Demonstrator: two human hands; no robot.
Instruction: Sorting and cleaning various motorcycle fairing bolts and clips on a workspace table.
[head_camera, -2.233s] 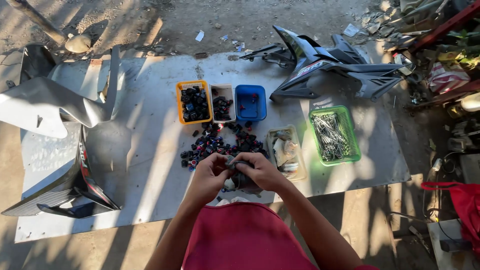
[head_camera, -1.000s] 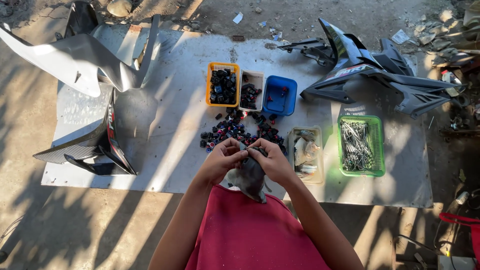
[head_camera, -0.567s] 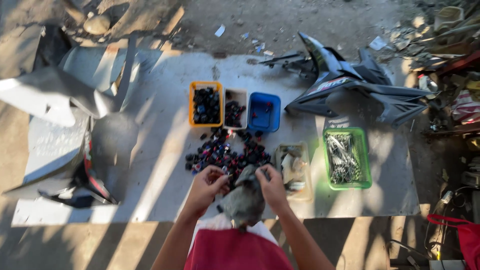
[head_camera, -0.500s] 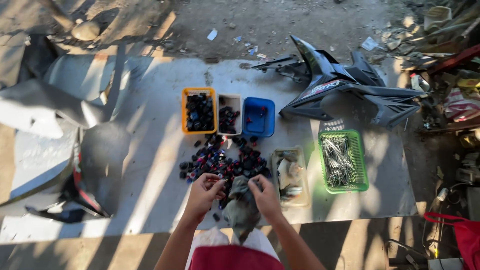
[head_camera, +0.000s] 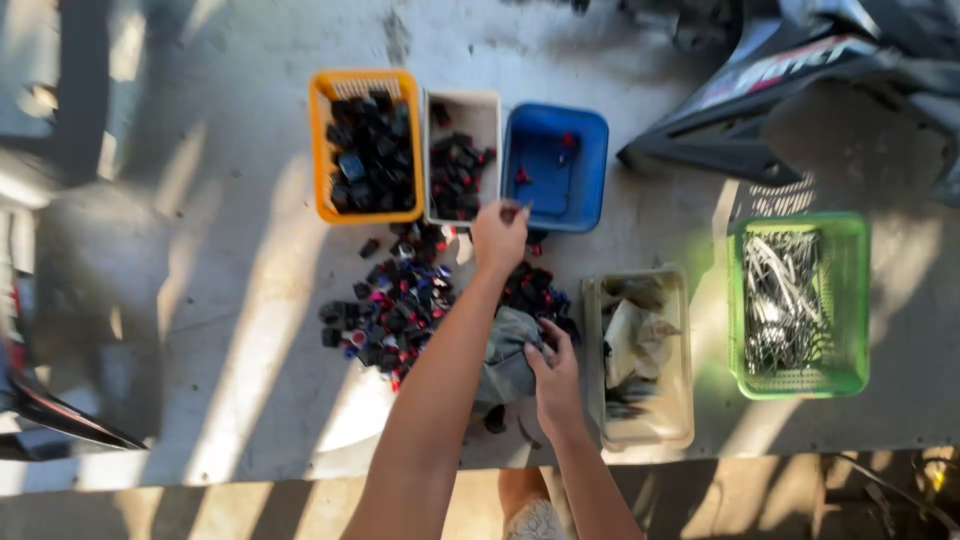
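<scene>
Head view, looking straight down on a pale grey sheet-metal work surface (head_camera: 250, 330) streaked with sun and shadow. The left hand (head_camera: 498, 238) is stretched forward across the loose heap of small black, red and blue plastic parts (head_camera: 400, 305), with its fingertips pinched on a small dark piece (head_camera: 512, 209) just at the near rim of the blue rectangular plastic tray (head_camera: 555, 165); the piece is too small to make out its shape. The right hand (head_camera: 555, 375) is nearer the body, fingers closed on a crumpled grey-green cloth (head_camera: 508, 350) that lies at the near right edge of the heap. Beyond the heap stand three trays in a row, touching or nearly so: an orange plastic mesh basket (head_camera: 322, 150) full of black parts, a white rectangular plastic tray (head_camera: 486, 115) partly filled with black and red parts, then the blue tray, which holds only a few red pieces. Just right of the right hand is a beige rectangular plastic tub (head_camera: 640, 430) with pale scraps inside. Further right, well apart from both hands, a green plastic mesh basket (head_camera: 800, 380) holds grey metal fasteners. Dark motorcycle fairing panels (head_camera: 760, 90) lie at the upper right.
</scene>
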